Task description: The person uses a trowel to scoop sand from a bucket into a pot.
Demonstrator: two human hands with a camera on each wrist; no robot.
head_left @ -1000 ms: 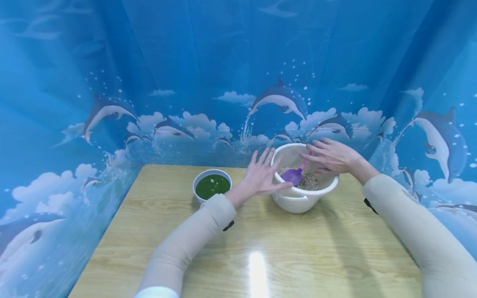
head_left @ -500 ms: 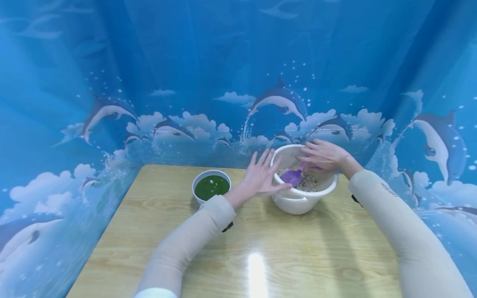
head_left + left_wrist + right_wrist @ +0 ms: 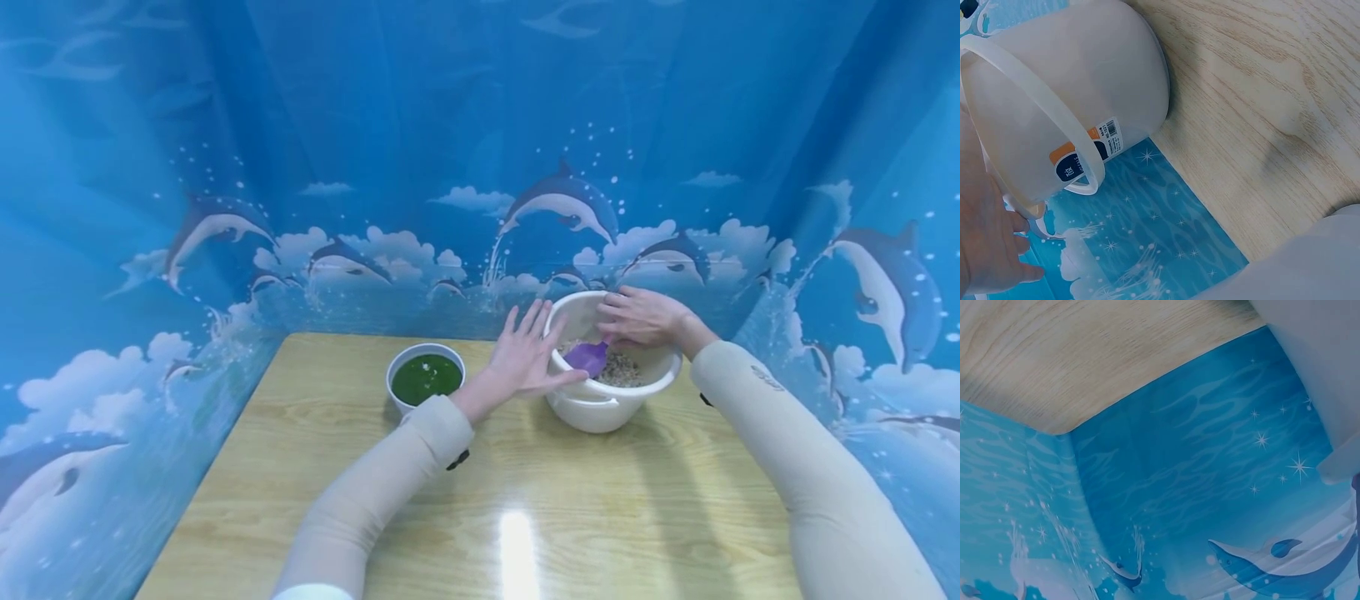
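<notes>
On the table stands a white plastic bucket (image 3: 592, 415) with coarse greyish-brown grains (image 3: 621, 367) inside. My left hand (image 3: 521, 354) rests on its left rim, fingers straight and spread. That hand (image 3: 988, 225) also shows at the rim in the left wrist view, where the bucket (image 3: 1097, 62) bears a label. My right hand (image 3: 645, 317) reaches in over the opposite rim, its fingers curled round the handle of a purple scoop (image 3: 587, 358). Most of the handle is hidden by the fingers. The scoop's head lies at the grains. No right hand appears in the right wrist view.
Left of the bucket stands a white bowl (image 3: 397, 392) of green liquid (image 3: 427, 377) with pale flecks. Both stand on a wood-grain table (image 3: 585, 500). A blue dolphin-print curtain (image 3: 450, 108) encloses the back and sides.
My right hand has moved left and slightly down into the bucket, and its fingers have closed round the scoop's handle. The left hand keeps its place on the rim.
</notes>
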